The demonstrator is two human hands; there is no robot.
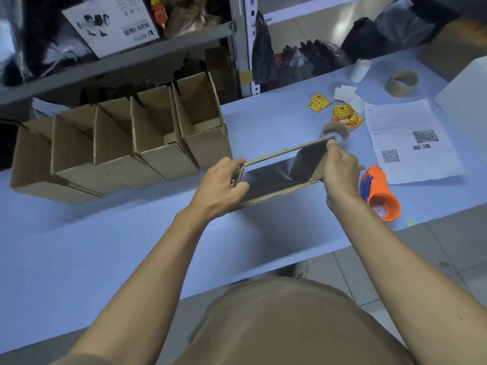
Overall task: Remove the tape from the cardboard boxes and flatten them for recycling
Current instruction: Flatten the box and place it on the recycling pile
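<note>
The open box (pixel 284 175) is pinched at its ends by the left hand (pixel 224 185) and right hand (pixel 340 172). Light, stiff cardboard is judged; corner edges under the fingers suit collapsing it.

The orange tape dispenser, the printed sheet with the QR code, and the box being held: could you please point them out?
orange tape dispenser (pixel 382 196): head view, on its orange body.
printed sheet (pixel 411 119): head view, on its blank upper area.
held box (pixel 290 152): head view, on its far top edge.

Both arms outstretched, left hand (pixel 224 184) and right hand (pixel 340 169) pinching closed.
</note>
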